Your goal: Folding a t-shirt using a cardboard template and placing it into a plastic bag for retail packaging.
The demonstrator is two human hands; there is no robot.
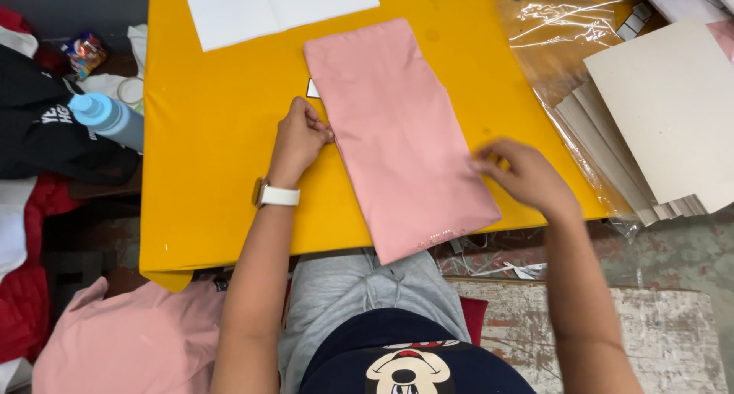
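The pink folded garment [397, 134] lies as a long, narrow rectangle slanting across the yellow desk [214, 134], its near end hanging a little over the desk's front edge. The left hand [300, 138] is curled into a loose fist with its knuckles pressed against the garment's left edge, a watch with a white strap [275, 196] on the wrist. The right hand [520, 172] is at the right edge near the lower corner, fingers bent as if pinching the cloth; it is blurred, so I cannot tell whether it truly grips. The work looks to be at the stage of squaring and flattening the folded piece, with the fold along its length already made. A next move would seem to call for both edges held even while the cloth is smoothed or folded across, without dragging the overhanging end off. A small white tag [312, 89] peeps out just beside the garment's left edge, above the left hand. A white sheet of paper [275, 8] lies at the desk's far side. To the right, grey cardboard sheets [673, 111] are stacked and fanned, partly lying on a clear plastic bag [566, 34]. Left of the desk stands a blue bottle [107, 117], and more pink cloth [122, 340] lies heaped below.
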